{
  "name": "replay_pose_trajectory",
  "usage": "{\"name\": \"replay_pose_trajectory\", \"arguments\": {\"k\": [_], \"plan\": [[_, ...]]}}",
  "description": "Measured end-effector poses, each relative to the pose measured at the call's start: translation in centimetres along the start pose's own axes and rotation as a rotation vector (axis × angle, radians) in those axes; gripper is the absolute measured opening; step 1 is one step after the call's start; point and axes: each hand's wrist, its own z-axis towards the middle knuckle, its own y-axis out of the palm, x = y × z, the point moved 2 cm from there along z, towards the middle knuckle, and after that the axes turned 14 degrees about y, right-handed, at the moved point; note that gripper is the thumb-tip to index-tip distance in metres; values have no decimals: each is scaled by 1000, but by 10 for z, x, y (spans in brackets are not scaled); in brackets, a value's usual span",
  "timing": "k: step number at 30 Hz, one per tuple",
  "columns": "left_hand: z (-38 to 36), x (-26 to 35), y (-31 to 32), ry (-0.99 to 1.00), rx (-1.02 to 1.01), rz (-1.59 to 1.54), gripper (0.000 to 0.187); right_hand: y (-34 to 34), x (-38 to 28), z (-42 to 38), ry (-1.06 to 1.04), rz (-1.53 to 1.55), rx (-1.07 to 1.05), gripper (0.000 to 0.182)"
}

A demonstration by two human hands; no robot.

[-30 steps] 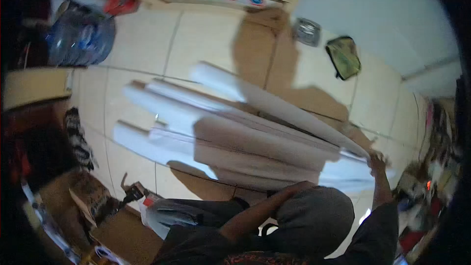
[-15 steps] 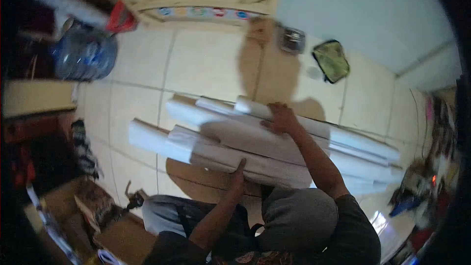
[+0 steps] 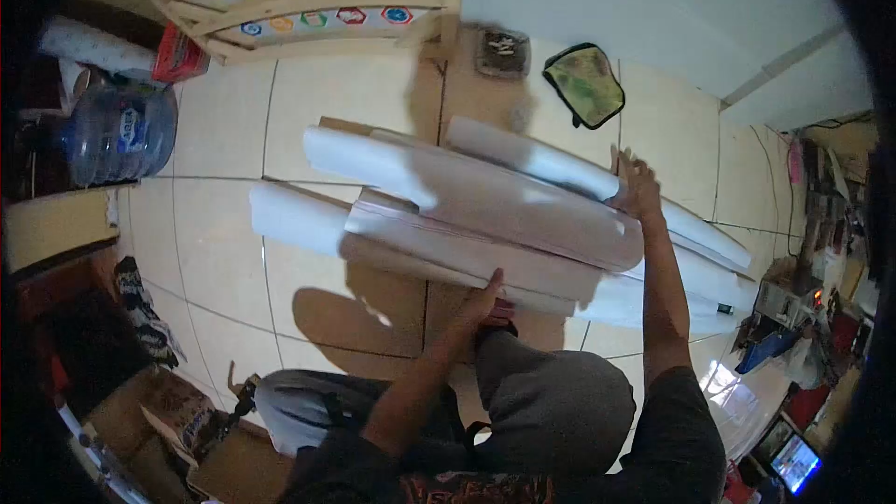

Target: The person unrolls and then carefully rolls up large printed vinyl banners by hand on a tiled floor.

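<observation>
Several long white rolls (image 3: 523,201) lie side by side on the tiled floor, slanting down to the right. My left hand (image 3: 490,303) is at the near edge of the closest roll (image 3: 467,247), its thumb on top and its other fingers partly hidden beneath the edge. Farther right, my right hand (image 3: 637,189) rests with spread fingers on the far rolls, beside the thin outer roll (image 3: 532,154). Shadows cover the middle of the rolls.
Beyond the rolls are a green pouch (image 3: 586,84), a dark plastic container (image 3: 502,52) and a wooden-framed banner (image 3: 327,19). A water jug (image 3: 126,135) stands at left, cardboard boxes (image 3: 182,411) at lower left, and cluttered items at right.
My right hand has moved right along the far rolls, and my left hand has shifted slightly right at the near edge. The far outer roll now lies apart from its neighbour at the left end.
</observation>
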Motion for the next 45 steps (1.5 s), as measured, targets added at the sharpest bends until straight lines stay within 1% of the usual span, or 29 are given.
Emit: {"name": "replay_pose_trajectory", "arguments": {"k": [3,4,6,7,9,10,12,15,18,20,21,23,24,26,27,28,29,31,33,34,35,36,37,38,40,41,42,43,45], "plan": [[0,-23,-62,-40,-50,310,67,15,-20,-7,-29,309,197,67],[-4,-32,-82,2,-87,389,63,23,-39,-28,-175,557,289,54],[-3,-56,-118,41,-115,466,59,28,-85,-77,-335,548,266,57],[1,-72,-132,56,-357,934,59,19,-104,-105,-396,435,321,60],[-9,-70,-131,75,-600,1404,59,8,-120,-128,-485,263,414,64],[-31,-49,-118,95,-560,1448,57,7,-122,-131,-515,207,447,66],[-70,8,-90,115,-515,1505,55,30,-106,-97,-569,206,160,80],[-88,74,-81,281,-435,1468,53,-10,-99,-61,-585,210,-191,68],[-101,136,-81,341,-321,1149,49,-33,-96,-13,-410,289,-307,61],[-72,148,-114,506,-207,1268,48,-29,-93,11,-231,489,-363,76],[-66,153,-128,513,-213,1271,48,-32,-94,4,-226,490,-355,76],[-58,162,-152,448,-183,1683,54,-39,-111,-34,-466,29,-37,92],[-53,161,-162,457,-190,1686,54,-37,-116,-52,-422,-129,-66,106],[-43,141,-184,266,-404,2196,55,1,-116,-58,-471,-152,41,111],[-33,117,-213,201,-439,2137,54,21,-118,-63,-409,-165,105,110],[-19,99,-230,145,-488,2085,54,33,-121,-68,-406,-65,120,106],[-60,117,-176,166,-508,2093,55,35,-120,-73,-385,26,145,102],[-18,99,-216,259,-775,1904,43,21,-116,-80,-458,136,7,88],[18,84,-241,320,-1009,1728,32,40,-113,-63,-503,50,252,60],[17,81,-242,245,-999,1766,34,22,-109,-66,-537,188,438,48],[16,81,-230,195,-947,1824,35,-4,-110,-71,-487,205,469,41],[14,80,-222,160,-899,1863,37,-37,-107,-78,-463,317,483,41],[10,77,-217,137,-848,1882,38,-74,-102,-87,-452,503,326,42],[3,74,-211,127,-794,1880,40,-98,-97,-98,-546,331,973,43],[-7,74,-197,142,-691,1828,43,-214,-75,-156,-476,269,1124,44],[-14,75,-185,168,-647,1763,44,-281,-50,-193,-503,322,1038,43],[-17,75,-168,198,-592,1642,46,-339,-38,-226,-376,302,985,40],[-24,75,-143,235,-546,1491,47,-386,-15,-268,-388,376,1117,40],[-38,70,-83,287,-515,1160,51,-465,35,-331,-156,476,1343,33]]}}
